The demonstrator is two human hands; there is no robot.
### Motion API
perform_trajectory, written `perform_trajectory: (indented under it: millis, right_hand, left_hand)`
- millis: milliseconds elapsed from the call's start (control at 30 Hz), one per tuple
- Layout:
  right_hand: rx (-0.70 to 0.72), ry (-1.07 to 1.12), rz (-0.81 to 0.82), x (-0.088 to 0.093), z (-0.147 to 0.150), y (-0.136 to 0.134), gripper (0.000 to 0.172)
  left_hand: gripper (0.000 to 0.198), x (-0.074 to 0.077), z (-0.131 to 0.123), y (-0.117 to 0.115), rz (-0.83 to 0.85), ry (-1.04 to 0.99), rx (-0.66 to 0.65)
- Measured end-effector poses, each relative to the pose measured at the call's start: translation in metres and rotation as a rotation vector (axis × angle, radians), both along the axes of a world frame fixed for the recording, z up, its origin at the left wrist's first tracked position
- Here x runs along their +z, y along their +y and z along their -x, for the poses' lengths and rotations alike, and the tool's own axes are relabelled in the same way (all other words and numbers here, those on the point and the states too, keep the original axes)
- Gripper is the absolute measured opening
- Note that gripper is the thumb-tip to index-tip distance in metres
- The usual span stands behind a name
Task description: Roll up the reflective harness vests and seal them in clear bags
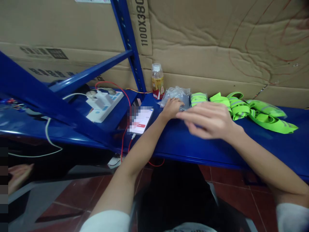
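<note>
My left hand (172,108) reaches forward onto a pile of clear plastic bags (177,92), its fingers spread over the near side of the pile. Closer to me, my right hand (209,121) is raised above the blue shelf (193,146). Its fingers point left and come together in a pinch; whatever is in them is blurred and too small to name. Behind it lies a folded bundle of neon-yellow reflective straps (198,98). More loosely coiled reflective straps (238,108) stretch away to the right.
A drink bottle (157,82) stands against the cardboard (193,54). Left of my arm lies a phone (145,120) on a red cable. Beyond the blue upright (129,42) is a white power strip (105,108). Another person's hand (19,175) shows at lower left.
</note>
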State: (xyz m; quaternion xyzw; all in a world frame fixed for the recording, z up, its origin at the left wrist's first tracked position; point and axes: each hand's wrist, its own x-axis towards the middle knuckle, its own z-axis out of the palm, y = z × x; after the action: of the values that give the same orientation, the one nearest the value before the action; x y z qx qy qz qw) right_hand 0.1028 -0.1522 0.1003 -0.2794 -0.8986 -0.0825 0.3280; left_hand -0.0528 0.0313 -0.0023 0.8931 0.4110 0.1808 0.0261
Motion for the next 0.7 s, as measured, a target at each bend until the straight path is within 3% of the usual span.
perform_trajectory:
  millis: [33,167,300,467,700]
  right_hand:
    - [-0.002,-0.055,-0.060,-0.012,-0.018,0.026,0.026]
    - [-0.310,-0.185,-0.077,-0.068,-0.089,0.107,0.033]
    - [-0.386,-0.252,-0.017,-0.104,-0.125,0.127,0.047]
    - [-0.402,-0.255,0.011,-0.111,-0.128,0.128,0.036]
    - [-0.436,-0.172,0.001,-0.110,-0.126,0.127,0.030]
  left_hand:
    - [0.042,0.001,-0.001,0.000,0.003,0.012,0.000]
    - [0.035,0.002,-0.004,0.001,0.002,-0.016,0.018]
    - [0.038,-0.001,-0.006,0.005,0.000,-0.077,0.026]
    - [0.039,-0.002,-0.004,0.011,-0.083,-0.175,0.043]
    - [0.048,0.016,-0.003,-0.001,-0.256,-0.467,0.223]
